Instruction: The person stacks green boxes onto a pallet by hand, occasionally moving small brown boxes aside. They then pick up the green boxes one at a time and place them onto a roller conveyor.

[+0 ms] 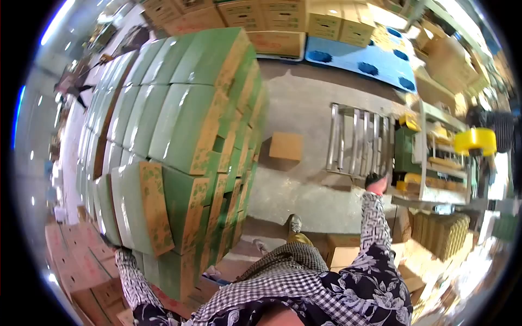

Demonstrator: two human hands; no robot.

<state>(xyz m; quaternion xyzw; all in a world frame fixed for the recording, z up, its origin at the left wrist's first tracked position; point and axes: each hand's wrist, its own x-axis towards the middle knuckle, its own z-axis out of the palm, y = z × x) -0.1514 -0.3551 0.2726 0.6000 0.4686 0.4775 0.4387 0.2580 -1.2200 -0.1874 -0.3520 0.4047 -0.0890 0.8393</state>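
My checked apron [283, 282] hangs below me. My left hand [122, 251] presses the stack's green carton [138, 209], grip hidden; my right hand [376, 182] reaches toward the roller conveyor [356, 142], grip unclear

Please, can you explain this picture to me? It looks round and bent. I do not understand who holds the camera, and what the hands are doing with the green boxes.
There is no machine here. A person wears one camera on the head, looking forward and down, and its wide lens bends the picture into a circle. At the bottom you see the person's own body in checked and flowered clothes.

The left hand is at the lower edge of a green and brown carton, at the near corner of a big stack of cartons; the fingers are mostly hidden. The right hand, in a dark glove, reaches out near a metal roller track and seems to hold nothing.

On the concrete floor stands one small brown box. A blue pallet lies farther away.
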